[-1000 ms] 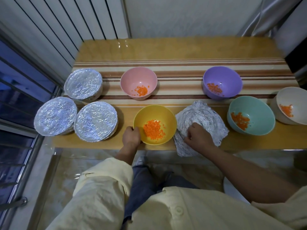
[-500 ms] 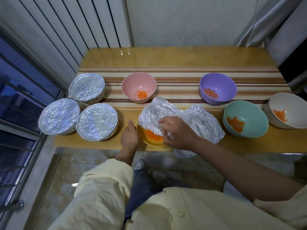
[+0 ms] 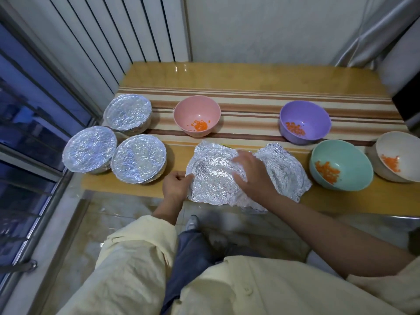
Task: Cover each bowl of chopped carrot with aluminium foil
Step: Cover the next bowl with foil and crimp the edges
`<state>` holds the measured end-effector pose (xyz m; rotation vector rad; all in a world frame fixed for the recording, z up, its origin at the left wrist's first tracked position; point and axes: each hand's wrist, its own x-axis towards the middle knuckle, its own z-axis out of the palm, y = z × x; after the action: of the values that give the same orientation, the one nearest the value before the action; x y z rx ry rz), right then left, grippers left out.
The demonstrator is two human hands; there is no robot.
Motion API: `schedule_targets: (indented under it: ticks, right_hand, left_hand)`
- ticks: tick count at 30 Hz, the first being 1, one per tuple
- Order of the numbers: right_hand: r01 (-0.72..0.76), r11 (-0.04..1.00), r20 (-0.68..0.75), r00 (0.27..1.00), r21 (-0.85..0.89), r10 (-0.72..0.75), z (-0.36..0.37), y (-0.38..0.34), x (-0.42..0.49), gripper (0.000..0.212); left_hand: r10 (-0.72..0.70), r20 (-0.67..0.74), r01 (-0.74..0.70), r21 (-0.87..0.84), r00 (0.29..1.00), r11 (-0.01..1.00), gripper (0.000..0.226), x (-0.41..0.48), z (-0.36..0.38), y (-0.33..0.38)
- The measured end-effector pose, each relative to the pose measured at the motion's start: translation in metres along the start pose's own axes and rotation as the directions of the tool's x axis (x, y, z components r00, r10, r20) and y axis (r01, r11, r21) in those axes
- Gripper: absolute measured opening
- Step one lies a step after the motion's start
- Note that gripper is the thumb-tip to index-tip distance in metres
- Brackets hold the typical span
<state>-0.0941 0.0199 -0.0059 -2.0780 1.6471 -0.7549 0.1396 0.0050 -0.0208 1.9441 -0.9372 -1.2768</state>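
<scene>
A crinkled foil sheet (image 3: 212, 176) lies over the yellow bowl at the table's near edge, hiding the bowl almost wholly. My left hand (image 3: 176, 186) pinches the sheet's left edge. My right hand (image 3: 251, 171) rests flat on the sheet's right side, fingers spread. More foil sheets (image 3: 286, 171) lie stacked just to the right. Open bowls with chopped carrot: pink (image 3: 197, 114), purple (image 3: 304, 120), teal (image 3: 341, 164), white (image 3: 397, 155). Three foil-covered bowls (image 3: 138, 162) stand at the left.
The wooden table (image 3: 238, 73) with a striped runner has bare room at the back. A window with bars (image 3: 27, 133) runs along the left; a white slatted wall stands behind. My legs and a tiled floor are below the table's near edge.
My right hand drew a foil sheet from the stack leftward over the yellow bowl and now lies flat on it. My left hand moved from the bowl's side to the foil's edge.
</scene>
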Motion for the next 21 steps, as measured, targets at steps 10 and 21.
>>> schedule_targets:
  ticks: [10, 21]
  right_hand:
    - [-0.731, 0.519, 0.148, 0.63, 0.443, 0.762, 0.001, 0.012, 0.025, 0.017]
    - [-0.72, 0.513, 0.041, 0.597, 0.467, 0.801, 0.019, 0.007, 0.043, 0.024]
  left_hand:
    - [-0.007, -0.038, 0.008, 0.033, 0.999, 0.999, 0.047, -0.004, 0.01, 0.016]
    - [0.14, -0.226, -0.068, 0.298, 0.964, 0.952, 0.033, 0.0, 0.028, 0.027]
